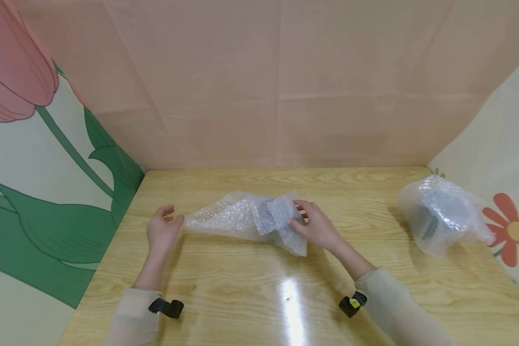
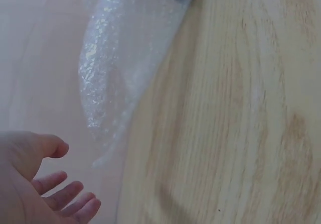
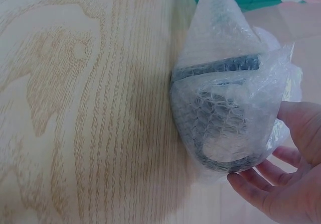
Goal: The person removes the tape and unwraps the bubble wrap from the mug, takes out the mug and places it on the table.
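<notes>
A bundle in clear bubble wrap [image 1: 235, 218] lies across the table, a dark bluish-grey thing [image 3: 213, 108] showing through its right end. The wrap's long loose tail [image 2: 108, 78] narrows toward the left. My right hand [image 1: 317, 226] holds the bundle's right end, thumb on the near side and fingers curled round the far edge. At the tip of the tail is my left hand [image 1: 164, 230]; in the left wrist view its fingers are loosely bent, with a gap between them and the wrap. What the wrapped thing is, I cannot tell.
A second bubble-wrapped bundle [image 1: 443, 216], with something dark inside, sits at the table's right edge. The wood-grain table [image 1: 225, 283] meets a pinkish cloth backdrop [image 1: 277, 96] at the back. Flower-printed panels [image 1: 82, 192] stand at both sides.
</notes>
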The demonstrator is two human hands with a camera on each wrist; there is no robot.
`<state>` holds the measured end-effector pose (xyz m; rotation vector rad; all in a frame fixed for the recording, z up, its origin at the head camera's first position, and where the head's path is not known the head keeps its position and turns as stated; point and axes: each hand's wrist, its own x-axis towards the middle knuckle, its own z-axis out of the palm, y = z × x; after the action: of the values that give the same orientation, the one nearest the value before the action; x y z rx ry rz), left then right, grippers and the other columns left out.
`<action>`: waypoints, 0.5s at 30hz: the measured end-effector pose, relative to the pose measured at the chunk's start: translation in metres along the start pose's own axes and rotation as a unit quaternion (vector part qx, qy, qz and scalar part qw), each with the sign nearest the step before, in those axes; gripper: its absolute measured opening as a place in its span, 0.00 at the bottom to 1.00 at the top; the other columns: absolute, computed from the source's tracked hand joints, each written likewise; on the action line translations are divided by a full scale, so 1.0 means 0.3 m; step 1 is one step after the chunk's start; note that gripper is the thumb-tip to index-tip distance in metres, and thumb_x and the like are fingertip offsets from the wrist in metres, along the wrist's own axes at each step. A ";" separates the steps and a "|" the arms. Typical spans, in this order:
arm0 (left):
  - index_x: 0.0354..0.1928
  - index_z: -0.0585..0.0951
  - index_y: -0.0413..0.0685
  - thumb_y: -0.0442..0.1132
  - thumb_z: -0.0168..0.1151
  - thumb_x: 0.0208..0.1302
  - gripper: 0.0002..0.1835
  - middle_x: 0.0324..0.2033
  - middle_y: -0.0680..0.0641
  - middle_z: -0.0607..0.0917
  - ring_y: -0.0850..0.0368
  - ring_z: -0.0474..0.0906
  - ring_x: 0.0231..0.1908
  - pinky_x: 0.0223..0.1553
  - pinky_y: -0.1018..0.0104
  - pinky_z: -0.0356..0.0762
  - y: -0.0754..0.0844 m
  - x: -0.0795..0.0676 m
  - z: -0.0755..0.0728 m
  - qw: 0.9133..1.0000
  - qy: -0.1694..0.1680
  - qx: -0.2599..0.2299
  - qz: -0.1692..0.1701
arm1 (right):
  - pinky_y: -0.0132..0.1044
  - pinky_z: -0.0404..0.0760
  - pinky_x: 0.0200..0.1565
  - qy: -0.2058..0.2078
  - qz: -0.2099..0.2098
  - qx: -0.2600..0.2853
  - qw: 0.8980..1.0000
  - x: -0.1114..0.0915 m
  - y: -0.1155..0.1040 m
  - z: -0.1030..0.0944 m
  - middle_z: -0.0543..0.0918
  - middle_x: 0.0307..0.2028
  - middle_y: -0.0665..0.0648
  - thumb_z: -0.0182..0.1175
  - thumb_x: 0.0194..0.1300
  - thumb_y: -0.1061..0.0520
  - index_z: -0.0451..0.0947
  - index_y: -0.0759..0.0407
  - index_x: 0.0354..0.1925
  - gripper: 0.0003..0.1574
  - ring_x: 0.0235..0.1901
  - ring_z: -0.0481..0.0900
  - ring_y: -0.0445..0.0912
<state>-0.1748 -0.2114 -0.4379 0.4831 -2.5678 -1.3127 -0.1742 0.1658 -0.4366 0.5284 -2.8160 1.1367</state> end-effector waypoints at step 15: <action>0.59 0.70 0.39 0.36 0.65 0.54 0.29 0.61 0.37 0.69 0.42 0.61 0.63 0.63 0.48 0.60 0.068 0.010 0.012 0.983 -0.037 -0.021 0.177 | 0.46 0.82 0.41 0.001 -0.003 -0.001 1.000 -0.002 -0.005 0.000 0.74 0.48 0.67 0.63 0.59 0.56 0.63 0.65 0.61 0.36 0.43 0.78 0.58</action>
<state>-0.1827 -0.1987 -0.4232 -0.0342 -2.5241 -1.2720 -0.1731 0.1650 -0.4358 0.5349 -2.8107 1.1327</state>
